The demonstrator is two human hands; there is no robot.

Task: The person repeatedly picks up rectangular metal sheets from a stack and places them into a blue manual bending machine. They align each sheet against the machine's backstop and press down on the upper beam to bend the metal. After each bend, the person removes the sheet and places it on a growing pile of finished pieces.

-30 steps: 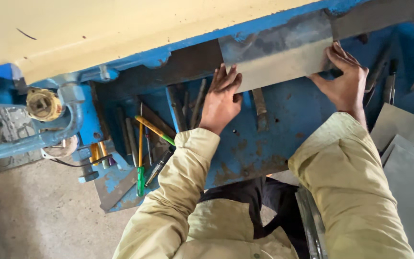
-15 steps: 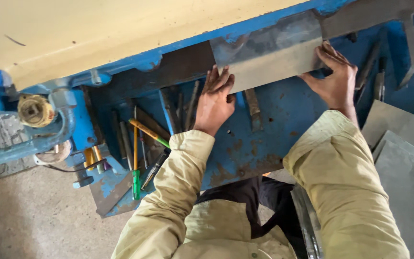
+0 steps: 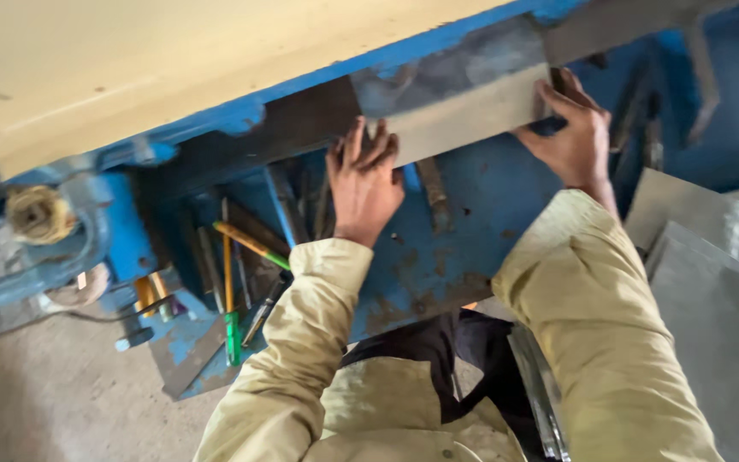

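Head view: left hand [image 3: 363, 175] spread flat, fingertips pressed on the near edge of one grey metal strip [image 3: 464, 120], apparently to steady it. Right hand [image 3: 576, 137] clamped on the strip's far end, thumb over its face, seemingly keeping it square under the blue machine [image 3: 438, 257]. Left of the left hand, several screwdrivers [image 3: 231, 282], blurred. Beyond the right wrist, two steel sheets [image 3: 712, 291].

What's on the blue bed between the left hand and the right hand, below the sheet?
Head view: a rusty metal bar lies there on the blue bed, below the metal sheet.
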